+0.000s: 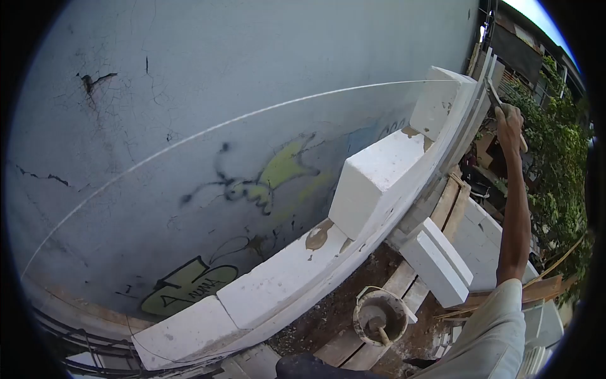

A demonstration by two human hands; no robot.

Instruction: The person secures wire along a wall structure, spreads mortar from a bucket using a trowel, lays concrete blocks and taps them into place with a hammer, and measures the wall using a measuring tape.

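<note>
My right hand [509, 120] is raised at the upper right, fingers wrapped round a long, thin hand tool [496, 100] whose upper end is at the wooden boards by the block wall's far end. White blocks [284, 275] form a low curved-looking wall. One block [363, 189] stands on top of it, and another [439, 107] stands at the far end. Grey mortar [317, 237] lies on the wall top beside the middle block. A white string [240, 117] runs to the far block. My left hand is not in view.
A bucket [380, 316] with grey mix and a tool inside stands on wooden planks [344, 346]. Loose white blocks [435, 265] lie right of it. A painted grey wall [189, 82] rises behind the blocks. Green plants [558, 196] grow at the right.
</note>
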